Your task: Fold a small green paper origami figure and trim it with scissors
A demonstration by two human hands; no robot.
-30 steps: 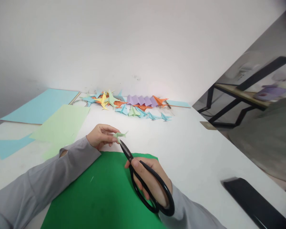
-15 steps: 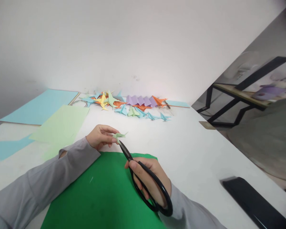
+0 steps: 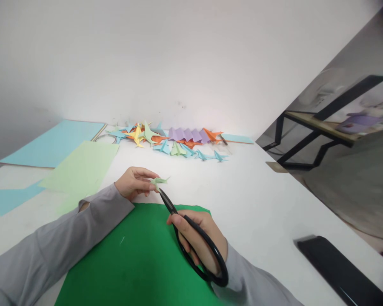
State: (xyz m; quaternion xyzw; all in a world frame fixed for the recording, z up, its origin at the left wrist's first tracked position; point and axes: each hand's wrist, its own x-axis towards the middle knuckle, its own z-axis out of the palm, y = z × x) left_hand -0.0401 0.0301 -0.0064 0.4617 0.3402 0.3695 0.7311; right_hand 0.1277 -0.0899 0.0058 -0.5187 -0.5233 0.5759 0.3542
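Note:
Between the thumb and fingers of my left hand (image 3: 136,183) is a small light-green folded paper figure (image 3: 160,181), with a thin point sticking out to the right. My right hand (image 3: 201,238) is closed round black-handled scissors (image 3: 219,265). Their blades point up and left, and the tips meet the lower edge of the folded paper; whether they cut into it I cannot tell. Both hands are above the far part of a green sheet (image 3: 124,263) lying on the white table (image 3: 252,204).
Folded paper figures in several colours (image 3: 150,134) lie along the wall, beside a purple pleated paper (image 3: 190,135). Light-green paper (image 3: 83,163) and blue sheets (image 3: 54,144) lie at left. A black flat object (image 3: 344,267) sits at right. Past the table edge stands a black-framed shelf (image 3: 319,125).
Almost nothing differs. The scissor handles have shifted very slightly left and closer together, while the left hand and folded paper stay in place.

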